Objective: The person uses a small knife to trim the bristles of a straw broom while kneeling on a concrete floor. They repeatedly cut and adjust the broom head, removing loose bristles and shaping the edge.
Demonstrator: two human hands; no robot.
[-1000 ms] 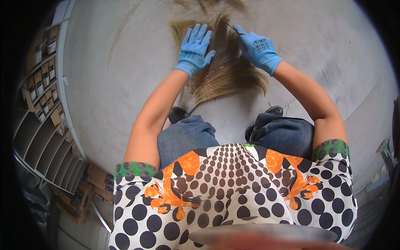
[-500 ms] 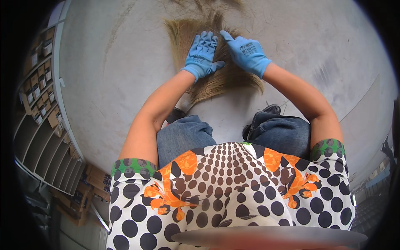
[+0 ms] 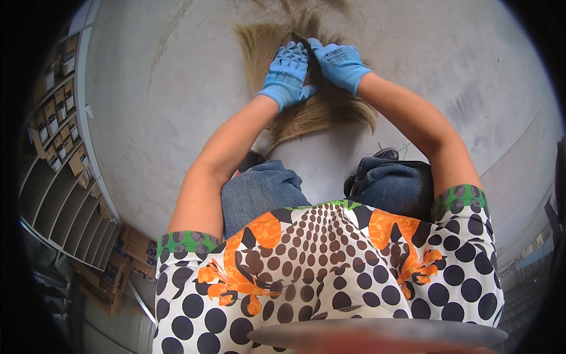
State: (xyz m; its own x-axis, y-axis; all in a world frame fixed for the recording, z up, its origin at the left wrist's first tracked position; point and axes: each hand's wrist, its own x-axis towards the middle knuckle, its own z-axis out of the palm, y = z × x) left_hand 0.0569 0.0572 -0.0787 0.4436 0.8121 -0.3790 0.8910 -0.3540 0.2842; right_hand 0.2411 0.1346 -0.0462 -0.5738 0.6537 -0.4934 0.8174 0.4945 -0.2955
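Bristles (image 3: 330, 118) lie on the floor (image 3: 177, 124) before your knees (image 3: 262, 192). Press them evenly with your flat left hand (image 3: 286, 75); your right hand (image 3: 339, 64) is curled, but I cannot tell around what, so guide it gently.

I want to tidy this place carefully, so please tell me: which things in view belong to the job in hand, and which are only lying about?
In use:
straw bundle, under the flat, gloved left grip
thin dark tool, mostly hidden, apparently in the gloved right grip

Apparently only lying about:
loose straw, at the top edge
boxes, on the left-side shelves
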